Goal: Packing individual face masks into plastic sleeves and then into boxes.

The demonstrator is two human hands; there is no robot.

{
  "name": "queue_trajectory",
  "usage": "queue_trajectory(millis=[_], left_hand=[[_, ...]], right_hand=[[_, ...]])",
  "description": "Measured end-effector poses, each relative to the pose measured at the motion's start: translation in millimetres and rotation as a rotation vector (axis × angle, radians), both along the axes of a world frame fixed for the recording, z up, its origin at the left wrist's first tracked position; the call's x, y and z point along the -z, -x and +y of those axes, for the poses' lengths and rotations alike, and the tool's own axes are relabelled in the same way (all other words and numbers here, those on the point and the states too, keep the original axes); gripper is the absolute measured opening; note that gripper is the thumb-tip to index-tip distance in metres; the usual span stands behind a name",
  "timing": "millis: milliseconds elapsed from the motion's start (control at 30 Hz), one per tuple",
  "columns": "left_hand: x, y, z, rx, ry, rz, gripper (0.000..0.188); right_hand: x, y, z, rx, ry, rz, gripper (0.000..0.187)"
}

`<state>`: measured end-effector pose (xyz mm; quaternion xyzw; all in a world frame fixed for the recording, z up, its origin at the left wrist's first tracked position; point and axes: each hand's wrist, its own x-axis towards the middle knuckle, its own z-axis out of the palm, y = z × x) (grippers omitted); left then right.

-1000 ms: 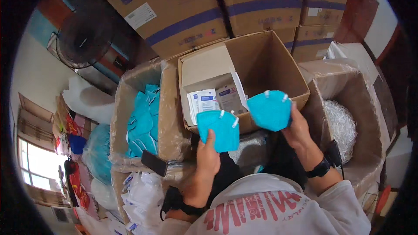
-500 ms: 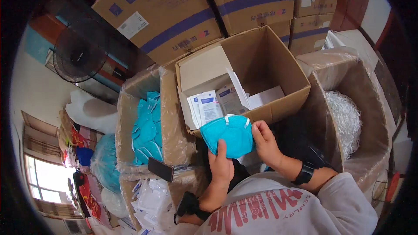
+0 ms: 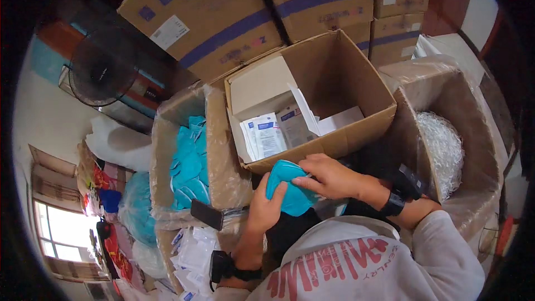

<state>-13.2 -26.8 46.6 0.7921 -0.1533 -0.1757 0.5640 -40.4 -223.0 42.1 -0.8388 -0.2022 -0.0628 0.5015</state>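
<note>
A teal face mask [image 3: 295, 202] is held between my two hands, in front of the open cardboard box. On its left edge, my left hand [image 3: 265, 207] grips it with the thumb across the front. My right hand [image 3: 330, 176] is closed on the mask's upper right part, its fingers bent over the surface. Inside the cardboard box [image 3: 348, 144] are white printed sachets [image 3: 266, 136] and a white inner carton [image 3: 261, 86]. More teal masks [image 3: 188, 161] fill a plastic-lined carton to the left.
A phone [image 3: 207, 214] rests on the left carton's rim, above white plastic packets [image 3: 195, 259]. To the right, a lined carton [image 3: 473, 189] holds a heap of white strands [image 3: 440, 147]. Large sealed cartons [image 3: 206, 19] stand behind. A fan [image 3: 103, 69] is at far left.
My right hand has moved left, from the mask's strap side onto its upper part. The mask has turned and dropped slightly lower, and its white straps no longer show.
</note>
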Motion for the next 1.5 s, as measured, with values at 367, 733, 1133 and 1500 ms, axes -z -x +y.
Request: queue_trajectory(millis=[367,733,1133,1500], left_hand=[[-29.6,-20.4,-31.1,0.011,-0.192,-0.529,0.024],[2.7,-62.2,18.4,-0.231,-0.103,-0.428,0.031],[-25.0,-77.0,32.4,-0.252,0.129,-0.003,0.041],[-31.4,-82.2,41.3,-0.437,0.218,-0.023,0.037]], right_hand=[[24.4,3.9,37.8,0.226,-0.068,-0.149,0.021],[36.3,22.6,-23.5,-0.379,-0.253,0.654,0.031],[42.6,-4.5,-28.5,-0.221,-0.573,0.727,0.035],[55.7,9.7,46.9,-0.616,-0.946,1.209,0.041]])
